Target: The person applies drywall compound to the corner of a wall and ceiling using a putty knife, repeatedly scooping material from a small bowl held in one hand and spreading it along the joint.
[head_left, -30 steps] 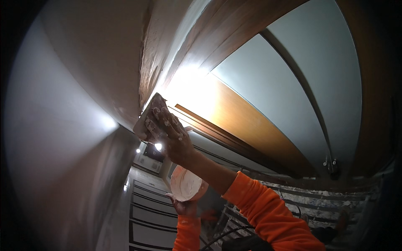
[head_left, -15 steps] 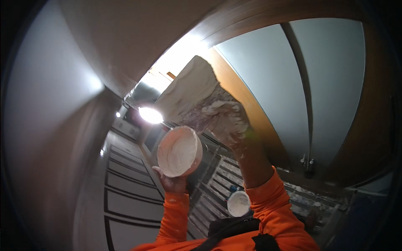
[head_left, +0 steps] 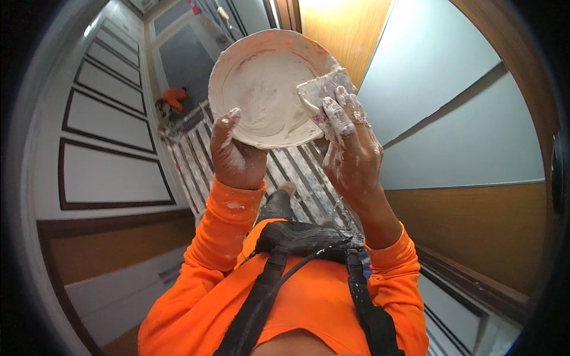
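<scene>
A round bowl (head_left: 261, 89) with an orange-pink inner wall is tipped toward me, and pale wet plaster coats its inside. My left hand (head_left: 234, 151) grips its near left edge, with the thumb over the rim. On the right side of the bowl, my right hand (head_left: 353, 139) is closed on a flat scraper (head_left: 317, 92) smeared with plaster. That scraper lies against the bowl's right rim; my fingers press on its face. White plaster sticks to the fingers of both hands.
Below is a slatted platform (head_left: 300, 172) spattered white. A person in orange (head_left: 174, 98) is low down at the far left. White panelled doors (head_left: 113, 178) line the left, and a wood-framed wall with pale panels (head_left: 463, 136) stands close on the right.
My view has swung down from the ceiling area. The bowl and the scraper, apart before, are now together, the scraper at the bowl's rim. Both hands keep their hold.
</scene>
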